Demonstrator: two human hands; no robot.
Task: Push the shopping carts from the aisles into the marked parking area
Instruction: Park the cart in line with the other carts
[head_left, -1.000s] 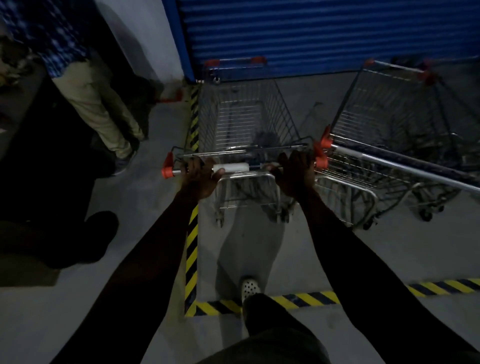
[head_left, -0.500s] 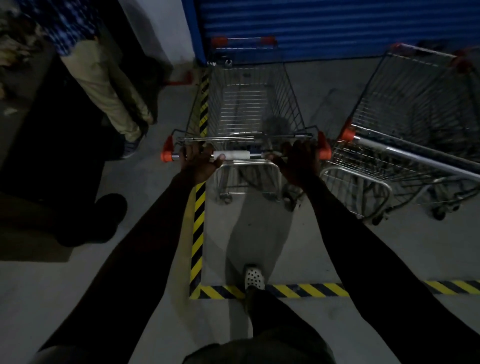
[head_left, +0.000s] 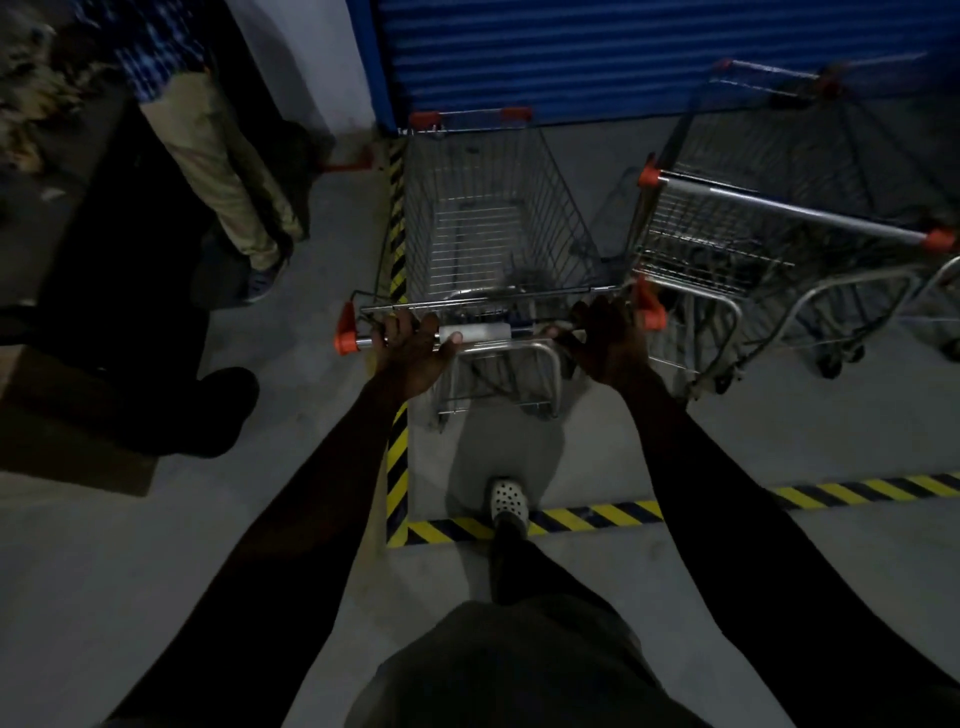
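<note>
One view is supplied. The camera sits at the person's head and faces forward and steeply down, so the person's own leg and shoe (head_left: 510, 501) occupy the near bottom centre. Both outstretched forearms run from the bottom corners to the left hand (head_left: 410, 345) and right hand (head_left: 608, 338) at mid-frame. The wide-angle lens takes in the cart (head_left: 493, 234) beyond the hands and reaches the blue shutter (head_left: 623, 57) at the far top edge. Coverage extends left to a bystander's legs (head_left: 218, 171) and right to a second cart (head_left: 779, 223). The striped floor tape (head_left: 397, 467) crosses the near field.
</note>
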